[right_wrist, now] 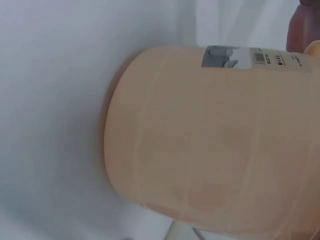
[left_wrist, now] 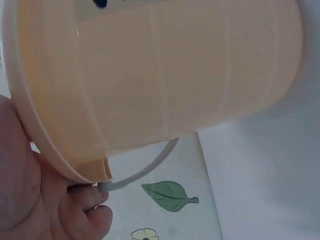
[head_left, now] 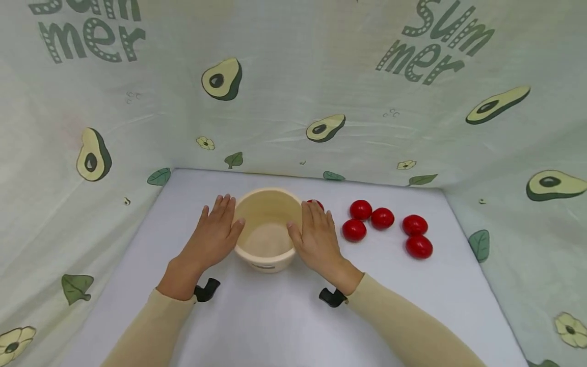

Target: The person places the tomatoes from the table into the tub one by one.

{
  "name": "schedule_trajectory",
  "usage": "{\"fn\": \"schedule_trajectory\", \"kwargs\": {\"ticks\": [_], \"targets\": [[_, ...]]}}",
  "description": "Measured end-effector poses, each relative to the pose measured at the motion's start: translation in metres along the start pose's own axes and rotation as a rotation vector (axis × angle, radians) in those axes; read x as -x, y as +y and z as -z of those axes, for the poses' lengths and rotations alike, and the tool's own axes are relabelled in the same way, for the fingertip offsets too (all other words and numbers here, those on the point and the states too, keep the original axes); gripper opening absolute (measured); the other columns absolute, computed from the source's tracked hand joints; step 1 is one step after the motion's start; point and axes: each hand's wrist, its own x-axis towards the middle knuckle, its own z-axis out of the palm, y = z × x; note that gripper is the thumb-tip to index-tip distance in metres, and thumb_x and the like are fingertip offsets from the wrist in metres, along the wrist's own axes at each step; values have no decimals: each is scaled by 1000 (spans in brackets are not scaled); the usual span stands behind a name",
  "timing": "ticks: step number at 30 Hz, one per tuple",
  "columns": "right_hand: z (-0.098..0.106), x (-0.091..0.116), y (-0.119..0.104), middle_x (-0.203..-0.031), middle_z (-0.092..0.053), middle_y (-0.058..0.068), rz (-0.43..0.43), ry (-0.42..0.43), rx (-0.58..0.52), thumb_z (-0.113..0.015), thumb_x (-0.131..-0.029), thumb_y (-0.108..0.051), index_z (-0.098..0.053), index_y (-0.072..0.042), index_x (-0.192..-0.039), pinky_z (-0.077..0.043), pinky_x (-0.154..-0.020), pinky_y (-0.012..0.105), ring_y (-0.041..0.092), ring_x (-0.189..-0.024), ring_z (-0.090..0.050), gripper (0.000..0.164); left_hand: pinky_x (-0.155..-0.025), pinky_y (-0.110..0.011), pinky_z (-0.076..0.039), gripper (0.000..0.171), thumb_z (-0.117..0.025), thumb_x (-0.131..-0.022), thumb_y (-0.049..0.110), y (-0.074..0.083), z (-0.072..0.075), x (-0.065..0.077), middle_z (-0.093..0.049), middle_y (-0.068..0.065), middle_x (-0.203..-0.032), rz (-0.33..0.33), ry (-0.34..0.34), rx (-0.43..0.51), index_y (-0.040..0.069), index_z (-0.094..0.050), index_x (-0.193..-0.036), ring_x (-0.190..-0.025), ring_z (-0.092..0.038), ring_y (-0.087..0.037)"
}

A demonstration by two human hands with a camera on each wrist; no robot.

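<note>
A cream plastic bucket [head_left: 267,244] stands upright on the white table and shows no contents. My left hand [head_left: 213,237] lies along its left rim with straight fingers, the thumb over the edge. Along the right rim rests my right hand [head_left: 317,238], its fingers also extended and its thumb over the edge. In the left wrist view, the left fingers [left_wrist: 90,215] are by the rim and a thin grey handle [left_wrist: 145,172]. The right wrist view shows the bucket's side [right_wrist: 200,140] with a label [right_wrist: 255,58]; only a bit of the right hand [right_wrist: 302,27] appears there.
Several glossy red oval objects [head_left: 361,209] lie right of the bucket, one partly hidden behind the right fingertips. Two of them, including a nearer red oval [head_left: 419,246], sit farther right. A cloth with avocado prints [head_left: 275,102] surrounds the white table [head_left: 275,326] at back and sides.
</note>
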Motion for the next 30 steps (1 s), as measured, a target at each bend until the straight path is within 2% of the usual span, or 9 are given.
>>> {"fn": "schedule_trajectory", "kwargs": {"ticks": [6,10,14,17,21,24,27,30], "targets": [[20,-2,14,-159,-47,26,61,-38,77,-54,-108,-42,-42,9,-156,-23,-126,69,42,-156,-33,70,-130,-65,0,82,-37,-113,50,-1,-3,-1,-9,-24,-176,-68,-44,-10,-7,-12,-166,-164,-1,-40],[28,-5,25,-158,-48,25,135,-75,109,-54,-108,-43,-43,8,-155,-25,-126,67,42,-156,-33,71,-131,-62,0,78,-37,-114,45,-2,-3,-8,-8,-22,-176,-92,-57,-43,-6,-10,-167,-165,-2,-39],[33,-8,33,-152,-54,23,179,-69,130,-54,-108,-44,-49,7,-150,-26,-126,67,41,-154,-36,66,-132,-62,-2,76,-36,-114,43,-1,-3,-11,-10,-22,-176,-93,-64,-49,-5,-10,-167,-165,-3,-39],[41,-15,43,-149,-56,23,147,-58,106,-54,-108,-43,-54,5,-145,-28,-125,66,41,-150,-41,61,-131,-63,-5,77,-35,-114,46,3,-2,-9,-12,-24,-175,-85,-72,-53,-6,-12,-166,-164,-5,-39],[52,-36,71,-149,-54,26,9,-18,87,-58,-107,-41,-52,6,-146,-35,-123,63,44,-145,-44,60,-130,-66,-5,79,-38,-113,47,4,2,-5,-13,-24,-175,-58,-79,-55,-6,-14,-166,-164,-6,-40],[47,-53,96,-149,-53,29,-44,-35,172,-64,-105,-39,-49,9,-147,-38,-121,61,46,-143,-44,66,-130,-66,-3,80,-40,-112,48,1,5,-5,-13,-22,-176,-36,-71,-48,-4,-15,-167,-164,-5,-39],[29,-61,113,-149,-53,29,1,-121,298,-70,-100,-44,-48,10,-147,-37,-123,59,47,-142,-43,75,-130,-65,0,81,-39,-112,51,-4,4,-7,-12,-20,-176,-29,-72,-34,-2,-14,-168,-165,-2,-37],[8,-64,117,-147,-54,27,66,-185,363,-72,-97,-51,-50,10,-145,-36,-123,58,46,-141,-45,80,-131,-63,2,82,-38,-111,53,-8,3,-8,-10,-18,-177,-29,-77,-14,0,-12,-168,-165,0,-35]]}}
